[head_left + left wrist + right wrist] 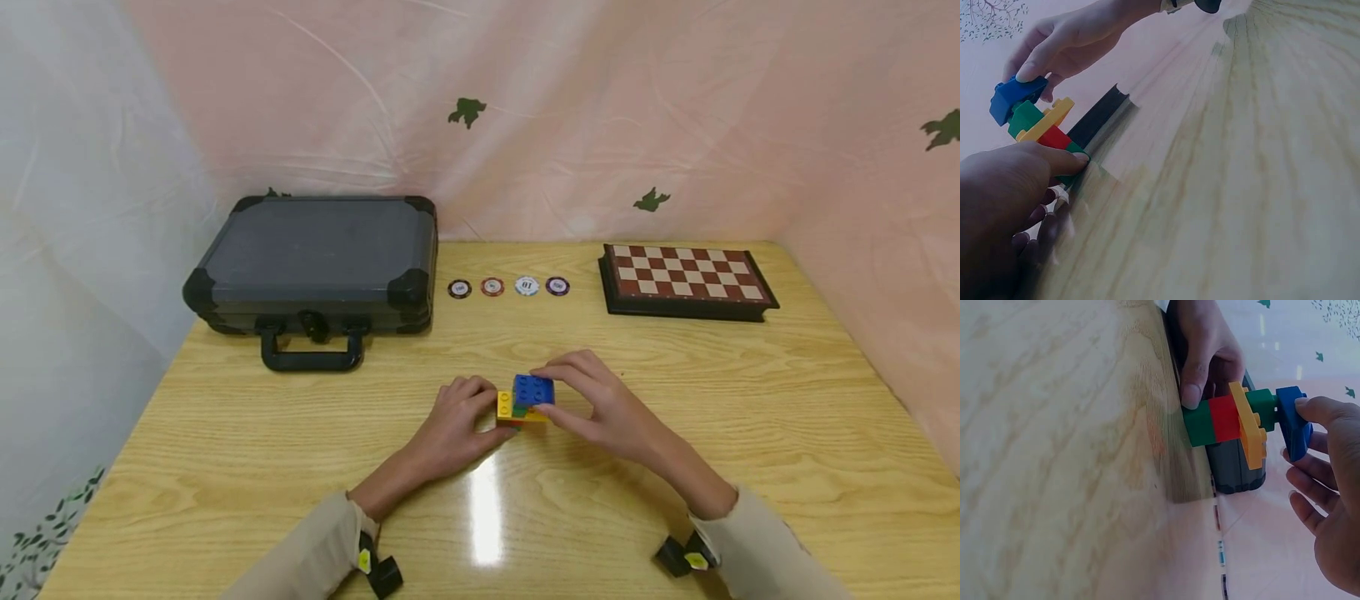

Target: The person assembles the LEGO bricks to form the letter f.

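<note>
A small tower of toy building bricks stands on the table between my hands. In the right wrist view it runs from a lower green brick (1199,425) through a red brick (1225,417) and a wider yellow brick (1247,431) to an upper green brick (1262,406). My left hand (456,429) holds the tower low down, its thumb on the lower green brick. Between thumb and fingers, my right hand (611,408) pinches a blue brick (533,389) at the top. That blue brick sits tilted against the studs of the upper green one.
A dark grey case (322,250) with a black handle (311,360) lies at the back left. Several poker chips (492,287) form a row behind the bricks. A folding chessboard (686,275) lies at the back right, before a pink cloth backdrop (540,167).
</note>
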Demonstrator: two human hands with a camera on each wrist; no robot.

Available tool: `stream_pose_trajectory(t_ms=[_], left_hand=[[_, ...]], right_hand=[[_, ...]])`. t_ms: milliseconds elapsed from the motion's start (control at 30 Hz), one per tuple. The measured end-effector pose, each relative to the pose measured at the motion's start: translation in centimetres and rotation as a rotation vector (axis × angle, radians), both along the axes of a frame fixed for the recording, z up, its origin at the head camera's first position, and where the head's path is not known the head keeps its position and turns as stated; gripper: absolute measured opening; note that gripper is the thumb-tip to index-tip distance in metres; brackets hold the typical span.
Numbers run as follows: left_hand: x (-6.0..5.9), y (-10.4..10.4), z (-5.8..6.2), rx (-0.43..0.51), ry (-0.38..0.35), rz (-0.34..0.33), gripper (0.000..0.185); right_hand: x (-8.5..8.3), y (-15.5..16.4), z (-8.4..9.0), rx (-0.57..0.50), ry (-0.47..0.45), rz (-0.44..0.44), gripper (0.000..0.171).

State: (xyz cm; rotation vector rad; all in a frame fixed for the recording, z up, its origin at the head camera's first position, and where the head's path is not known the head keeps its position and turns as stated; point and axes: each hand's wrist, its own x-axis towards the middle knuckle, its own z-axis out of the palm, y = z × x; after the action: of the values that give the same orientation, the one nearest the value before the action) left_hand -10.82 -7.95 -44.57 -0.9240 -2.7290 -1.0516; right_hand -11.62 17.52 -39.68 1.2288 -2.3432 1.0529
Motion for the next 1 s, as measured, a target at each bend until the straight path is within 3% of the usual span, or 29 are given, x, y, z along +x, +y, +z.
stream_pose_trajectory(t_ms=[367,1000], left_hand=[[0.0,0.0,0.0,0.010,0.012,-0.003,0.028],[0.0,0.0,0.0,0.002,0.020,0.004,0.029]], right_hand=[[0.0,-0.1,0.4,0.076,0.036,0.019,0.036],[0.0,-0.1,1.7,0.215,-0.026,0.036,0.032]])
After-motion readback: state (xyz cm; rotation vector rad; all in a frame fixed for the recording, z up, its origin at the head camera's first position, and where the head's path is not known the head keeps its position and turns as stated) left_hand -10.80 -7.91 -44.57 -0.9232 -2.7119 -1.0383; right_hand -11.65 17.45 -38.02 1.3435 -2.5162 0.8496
